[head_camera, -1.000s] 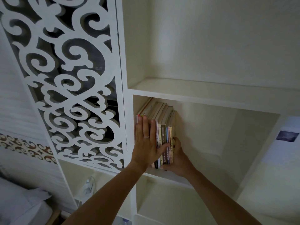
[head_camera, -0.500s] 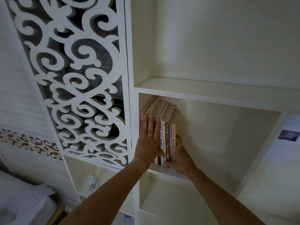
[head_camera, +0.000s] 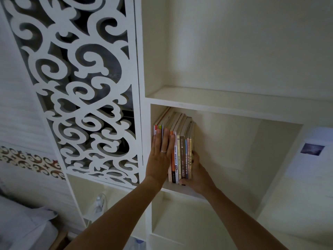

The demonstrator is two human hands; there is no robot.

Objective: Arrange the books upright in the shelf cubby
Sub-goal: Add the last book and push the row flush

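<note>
Several thin books (head_camera: pixel 182 156) stand upright, spines outward, packed against the left wall of a cream shelf cubby (head_camera: pixel 234 159). My left hand (head_camera: pixel 160 156), a ring on one finger, lies flat with straight fingers pressed on the leftmost spines. My right hand (head_camera: pixel 196 174) cups the right side of the row near its bottom, its thumb under the lower spines; its fingers go behind the last book and are partly hidden.
The cubby's right part holds nothing. An open shelf (head_camera: pixel 234 98) lies above, another cubby (head_camera: pixel 189 222) below. A white scroll-cut panel (head_camera: pixel 81 87) stands to the left. A photo (head_camera: pixel 312 149) hangs at right. Bedding (head_camera: pixel 23 230) shows at lower left.
The view has shifted slightly, so the shelf sits further right in frame. My left thumb has drawn in beside the palm, uncovering more spines. Both hands stay on the row.
</note>
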